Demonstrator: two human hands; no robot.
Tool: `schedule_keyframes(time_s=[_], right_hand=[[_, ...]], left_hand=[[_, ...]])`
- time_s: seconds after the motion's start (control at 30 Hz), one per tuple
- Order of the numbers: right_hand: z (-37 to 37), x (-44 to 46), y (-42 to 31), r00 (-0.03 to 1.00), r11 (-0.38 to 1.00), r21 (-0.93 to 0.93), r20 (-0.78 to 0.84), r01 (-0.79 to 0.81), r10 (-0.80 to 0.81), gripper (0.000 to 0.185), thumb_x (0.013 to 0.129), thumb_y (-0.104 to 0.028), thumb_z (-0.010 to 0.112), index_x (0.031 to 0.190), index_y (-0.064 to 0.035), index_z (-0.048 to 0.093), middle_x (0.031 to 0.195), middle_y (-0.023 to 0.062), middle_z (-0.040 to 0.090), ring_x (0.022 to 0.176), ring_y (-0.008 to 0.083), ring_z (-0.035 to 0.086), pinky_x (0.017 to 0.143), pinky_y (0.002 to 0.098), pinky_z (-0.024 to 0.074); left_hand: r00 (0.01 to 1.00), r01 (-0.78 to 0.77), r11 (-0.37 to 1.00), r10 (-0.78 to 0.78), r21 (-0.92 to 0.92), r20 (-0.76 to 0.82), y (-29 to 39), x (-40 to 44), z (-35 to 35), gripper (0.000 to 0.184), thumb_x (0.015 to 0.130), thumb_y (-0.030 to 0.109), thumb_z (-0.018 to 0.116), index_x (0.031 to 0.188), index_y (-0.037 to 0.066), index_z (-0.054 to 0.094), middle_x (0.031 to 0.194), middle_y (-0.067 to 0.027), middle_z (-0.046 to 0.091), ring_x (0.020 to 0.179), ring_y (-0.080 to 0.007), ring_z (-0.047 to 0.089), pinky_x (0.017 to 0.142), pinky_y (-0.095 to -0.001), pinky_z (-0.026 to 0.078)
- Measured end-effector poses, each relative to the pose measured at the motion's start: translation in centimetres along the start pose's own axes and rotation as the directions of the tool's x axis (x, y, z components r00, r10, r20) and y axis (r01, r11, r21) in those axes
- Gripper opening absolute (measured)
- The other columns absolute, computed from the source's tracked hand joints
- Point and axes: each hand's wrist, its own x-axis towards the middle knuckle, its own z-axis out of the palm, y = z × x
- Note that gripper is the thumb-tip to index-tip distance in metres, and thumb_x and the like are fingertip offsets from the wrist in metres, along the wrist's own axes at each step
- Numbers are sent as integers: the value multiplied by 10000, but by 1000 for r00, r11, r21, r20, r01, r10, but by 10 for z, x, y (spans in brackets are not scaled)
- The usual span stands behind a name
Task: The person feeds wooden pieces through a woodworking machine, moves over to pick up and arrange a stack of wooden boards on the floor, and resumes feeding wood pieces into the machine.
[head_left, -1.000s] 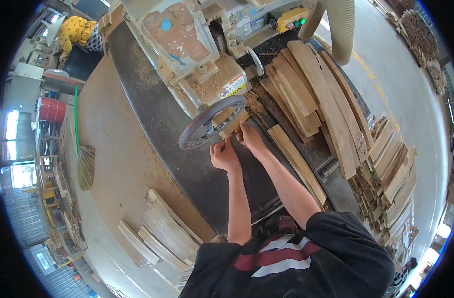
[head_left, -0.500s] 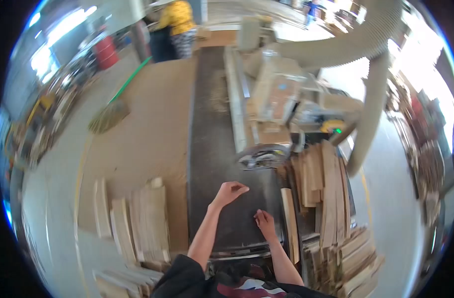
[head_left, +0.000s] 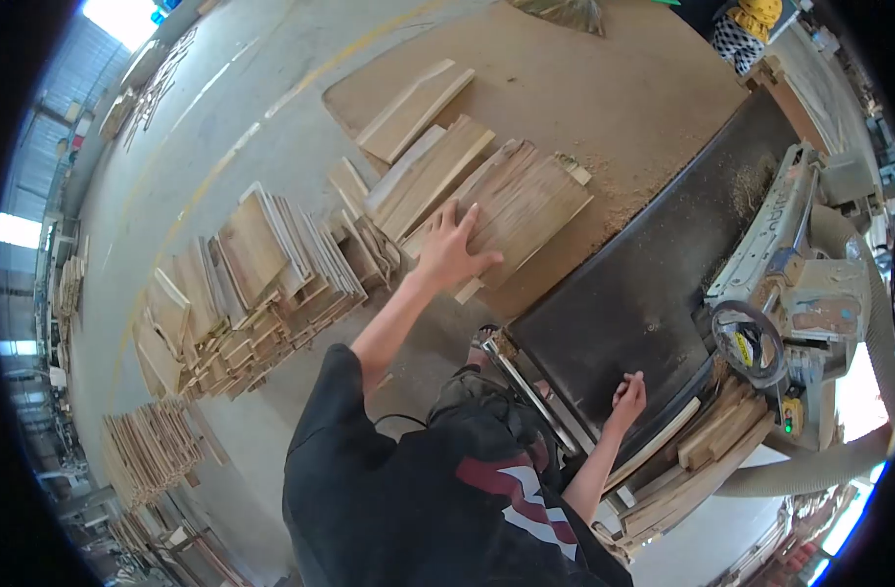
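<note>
- Boards of streaked brown wood (head_left: 540, 201): lying side by side on a flat tan panel (head_left: 653, 103), apart from the long black machine table (head_left: 619, 318).
- Left hand (head_left: 452, 252): over the near end of these boards; fingers spread, thumb held out to the side. Contact with the wood: cannot tell.
- Right hand (head_left: 630, 396): over the near part of the black table, fingers curled in loosely. Cannot tell whether anything is inside them.
- Dark round handwheel (head_left: 776, 342): mounted on the beige machine body (head_left: 829, 323), beyond the right hand.
- Long brown boards (head_left: 716, 440): piled alongside the table, on the right hand's side.
- Large stack of pale, rough-edged wooden pieces (head_left: 252, 245): on the grey floor (head_left: 207, 127), past the left forearm.
- Yellow-topped person (head_left: 758, 15): near the table's far end.
</note>
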Motion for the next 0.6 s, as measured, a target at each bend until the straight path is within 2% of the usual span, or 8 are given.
schedule_keyframes(time_s=[0.07, 0.1, 0.2, 0.27, 0.33, 0.4, 0.53, 0.6], right_hand=[[22, -1, -8, 992, 1000, -15, 123, 3, -1, 377, 1069, -339, 551, 923, -31, 711, 690, -44, 506, 583, 27, 418, 506, 214, 308], [35, 1, -8, 980, 995, -85, 194, 54, -37, 356, 1062, -319, 559, 949, -22, 719, 731, -20, 563, 618, 66, 472, 538, 243, 358], [88, 2, 10, 903, 895, -248, 320, 371, -286, 308, 1040, -279, 584, 994, -17, 740, 903, 61, 721, 778, 204, 631, 690, 380, 477], [130, -13, -2, 853, 860, -186, 340, 474, -397, 342, 1045, -285, 555, 981, 0, 732, 959, 158, 744, 878, 331, 675, 771, 444, 487], [155, -28, -41, 815, 778, -345, 465, 526, -344, 379, 1061, -276, 503, 945, 30, 695, 927, 262, 688, 864, 412, 652, 762, 450, 477], [173, -26, -34, 792, 769, -289, 440, 570, -422, 395, 1063, -265, 476, 882, 45, 642, 897, 316, 600, 767, 469, 589, 687, 466, 446], [170, -39, -55, 808, 849, -65, 350, 525, -473, 336, 1071, -246, 473, 927, 6, 642, 807, 271, 576, 763, 415, 508, 772, 383, 461], [164, -57, -58, 937, 948, 298, 287, 112, -201, 298, 1060, -285, 518, 1084, -45, 693, 968, 202, 578, 903, 358, 518, 896, 350, 441]], left_hand=[[995, 102, 982, -104, 156, 0, 38, -16, 1, 1175, 614, 676, 858, 1515, 44, 445, 1537, -346, 322, 1420, -498, 317, 1167, -576, 261], [989, 130, 979, -140, 160, 56, 47, -20, 12, 1392, 503, 741, 868, 1588, 66, 315, 1592, -402, 129, 1488, -522, 177, 1191, -622, 150], [940, 285, 925, -321, 250, 118, 99, -26, 22, 1430, 524, 754, 858, 1618, 88, 221, 1601, -407, 68, 1485, -572, 118, 1168, -668, 191], [902, 366, 902, -405, 230, 150, 127, -15, 24, 1441, 516, 735, 875, 1622, 101, 204, 1604, -408, 45, 1484, -586, 100, 1163, -675, 195], [860, 434, 873, -475, 220, 186, 145, -9, 31, 1452, 508, 715, 892, 1626, 115, 186, 1607, -409, 21, 1482, -600, 82, 1159, -681, 200], [867, 462, 865, -487, 197, 107, 153, -8, 36, 1398, 522, 616, 928, 1621, 123, 219, 1592, -429, 28, 1447, -654, 83, 1132, -709, 202], [859, 421, 905, -417, 51, 298, 151, -10, 15, 1335, 510, 555, 949, 1597, 122, 304, 1601, -404, 92, 1469, -577, 196, 1169, -629, 257], [932, 267, 945, -203, -189, 301, 117, -20, 21, 1285, 491, 492, 967, 1556, 77, 380, 1579, -327, 290, 1444, -460, 364, 1171, -543, 330]])
